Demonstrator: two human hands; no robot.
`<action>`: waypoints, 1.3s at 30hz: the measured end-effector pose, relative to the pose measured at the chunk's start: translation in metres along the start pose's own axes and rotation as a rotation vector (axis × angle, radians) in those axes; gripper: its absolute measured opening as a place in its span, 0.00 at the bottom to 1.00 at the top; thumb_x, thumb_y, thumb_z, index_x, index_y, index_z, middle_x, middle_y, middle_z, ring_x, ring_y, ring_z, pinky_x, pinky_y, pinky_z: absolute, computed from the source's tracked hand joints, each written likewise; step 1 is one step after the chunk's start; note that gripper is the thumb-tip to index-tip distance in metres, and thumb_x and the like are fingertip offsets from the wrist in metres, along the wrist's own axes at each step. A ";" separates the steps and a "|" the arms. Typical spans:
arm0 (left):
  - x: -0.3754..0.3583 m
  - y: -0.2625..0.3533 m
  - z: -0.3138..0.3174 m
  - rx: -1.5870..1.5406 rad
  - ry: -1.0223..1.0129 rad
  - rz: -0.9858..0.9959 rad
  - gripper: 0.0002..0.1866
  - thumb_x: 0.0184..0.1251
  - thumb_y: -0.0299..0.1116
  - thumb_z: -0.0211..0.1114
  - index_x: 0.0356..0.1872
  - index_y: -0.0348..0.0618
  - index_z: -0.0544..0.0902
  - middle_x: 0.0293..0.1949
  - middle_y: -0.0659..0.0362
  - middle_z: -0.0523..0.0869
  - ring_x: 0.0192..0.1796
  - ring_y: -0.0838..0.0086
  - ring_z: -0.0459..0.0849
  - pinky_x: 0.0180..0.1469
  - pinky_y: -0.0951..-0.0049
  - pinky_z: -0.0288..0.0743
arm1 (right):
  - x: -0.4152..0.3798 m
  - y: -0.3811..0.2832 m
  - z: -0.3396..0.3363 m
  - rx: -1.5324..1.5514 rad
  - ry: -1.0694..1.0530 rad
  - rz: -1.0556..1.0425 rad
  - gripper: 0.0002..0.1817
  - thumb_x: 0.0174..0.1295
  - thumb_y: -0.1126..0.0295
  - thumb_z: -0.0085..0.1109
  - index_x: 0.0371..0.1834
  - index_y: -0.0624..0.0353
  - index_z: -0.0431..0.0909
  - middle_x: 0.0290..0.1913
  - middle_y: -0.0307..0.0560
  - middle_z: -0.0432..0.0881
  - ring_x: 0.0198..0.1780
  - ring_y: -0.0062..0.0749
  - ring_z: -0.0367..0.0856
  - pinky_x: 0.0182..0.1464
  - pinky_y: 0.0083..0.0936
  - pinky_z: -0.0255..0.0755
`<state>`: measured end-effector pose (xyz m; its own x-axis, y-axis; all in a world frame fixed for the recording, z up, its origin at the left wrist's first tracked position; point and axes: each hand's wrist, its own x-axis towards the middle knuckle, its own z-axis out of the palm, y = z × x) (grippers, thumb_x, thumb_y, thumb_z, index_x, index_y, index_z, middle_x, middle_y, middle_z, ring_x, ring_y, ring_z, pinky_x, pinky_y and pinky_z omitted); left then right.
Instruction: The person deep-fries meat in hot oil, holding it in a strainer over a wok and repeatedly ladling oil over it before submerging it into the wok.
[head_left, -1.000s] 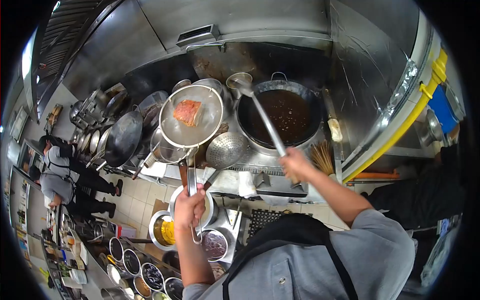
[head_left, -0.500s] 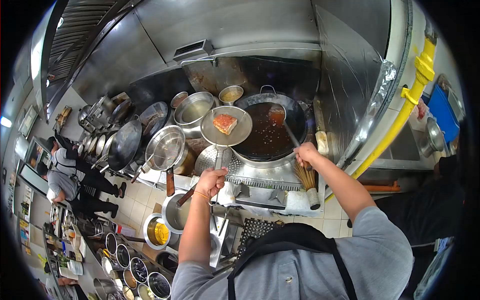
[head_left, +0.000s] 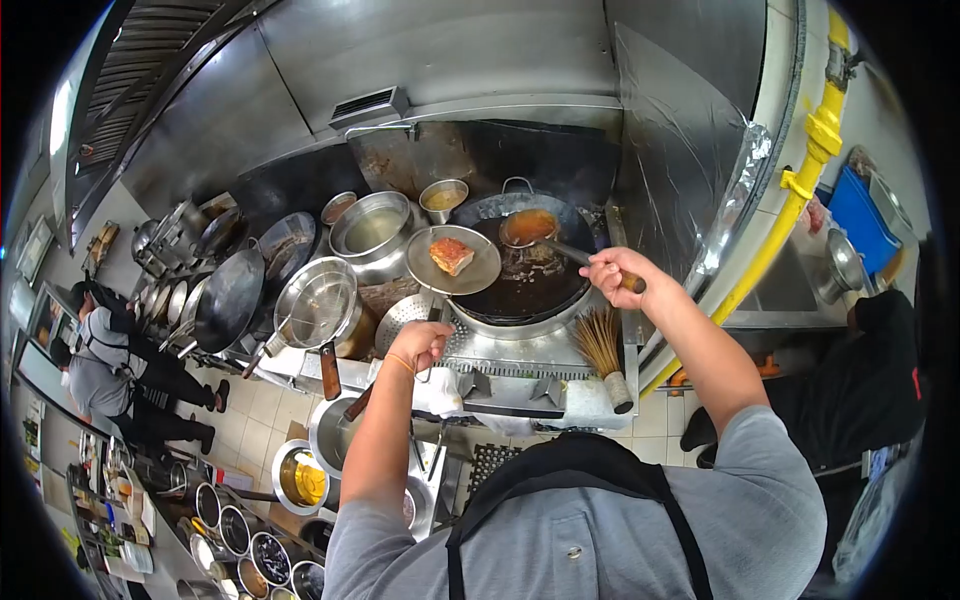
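Both hands (head_left: 424, 344) (head_left: 618, 277) curled, arms (head_left: 378, 455) (head_left: 705, 350) forward

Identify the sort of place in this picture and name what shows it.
Probably a restaurant kitchen: a large wok sits on a metal stove, a ladle is held over the wok, and two people in grey shirts stand off to the left.
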<state>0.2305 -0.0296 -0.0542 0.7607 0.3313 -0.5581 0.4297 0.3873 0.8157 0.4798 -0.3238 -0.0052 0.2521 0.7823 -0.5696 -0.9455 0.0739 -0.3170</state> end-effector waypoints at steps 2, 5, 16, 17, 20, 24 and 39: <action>0.010 0.014 0.007 0.008 -0.059 -0.036 0.11 0.63 0.27 0.58 0.21 0.45 0.69 0.12 0.69 0.63 0.13 0.84 0.60 0.15 0.83 0.54 | 0.000 -0.003 0.015 -0.037 -0.001 -0.008 0.15 0.61 0.75 0.50 0.47 0.72 0.60 0.17 0.33 0.64 0.12 0.13 0.63 0.10 0.09 0.60; 0.033 0.028 0.016 0.136 -0.174 -0.069 0.15 0.65 0.28 0.56 0.18 0.49 0.64 0.11 0.69 0.64 0.11 0.84 0.60 0.13 0.84 0.56 | 0.008 -0.003 0.036 -0.084 0.043 -0.020 0.10 0.60 0.76 0.50 0.40 0.71 0.62 0.16 0.33 0.64 0.12 0.13 0.64 0.11 0.09 0.60; 0.046 0.041 0.041 0.076 -0.262 -0.172 0.16 0.68 0.29 0.53 0.18 0.48 0.63 0.11 0.69 0.65 0.11 0.87 0.63 0.13 0.86 0.59 | 0.026 0.005 0.064 -0.040 0.037 0.012 0.14 0.61 0.75 0.45 0.18 0.54 0.58 0.14 0.31 0.62 0.12 0.13 0.62 0.12 0.09 0.61; 0.055 0.042 0.039 0.021 -0.251 -0.263 0.19 0.64 0.30 0.56 0.12 0.51 0.64 0.08 0.66 0.65 0.09 0.79 0.63 0.14 0.76 0.65 | 0.026 0.007 0.064 -0.070 0.025 -0.015 0.14 0.61 0.76 0.44 0.18 0.54 0.58 0.14 0.31 0.62 0.12 0.13 0.62 0.12 0.09 0.61; 0.059 0.039 0.035 0.100 -0.246 -0.211 0.20 0.64 0.30 0.56 0.11 0.52 0.63 0.08 0.66 0.66 0.09 0.79 0.63 0.14 0.76 0.64 | 0.027 0.011 0.063 -0.100 0.014 -0.003 0.13 0.61 0.77 0.44 0.19 0.55 0.58 0.14 0.32 0.62 0.13 0.13 0.62 0.13 0.09 0.61; 0.053 0.039 0.035 0.126 -0.283 -0.201 0.15 0.67 0.28 0.54 0.19 0.48 0.64 0.12 0.70 0.66 0.11 0.87 0.64 0.13 0.86 0.60 | 0.030 0.015 0.055 -0.071 -0.017 0.032 0.13 0.60 0.77 0.44 0.19 0.55 0.58 0.15 0.33 0.63 0.13 0.14 0.63 0.13 0.09 0.62; 0.040 0.041 0.062 -0.017 -0.254 -0.237 0.15 0.67 0.27 0.54 0.19 0.48 0.66 0.11 0.71 0.66 0.11 0.89 0.65 0.13 0.88 0.60 | 0.012 0.030 0.047 -0.219 0.033 -0.047 0.13 0.64 0.72 0.41 0.19 0.55 0.60 0.14 0.31 0.61 0.11 0.11 0.63 0.11 0.09 0.61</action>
<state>0.3083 -0.0535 -0.0333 0.7383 0.0063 -0.6745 0.6026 0.4430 0.6638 0.4445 -0.2836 0.0138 0.3053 0.7601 -0.5736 -0.8661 -0.0287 -0.4991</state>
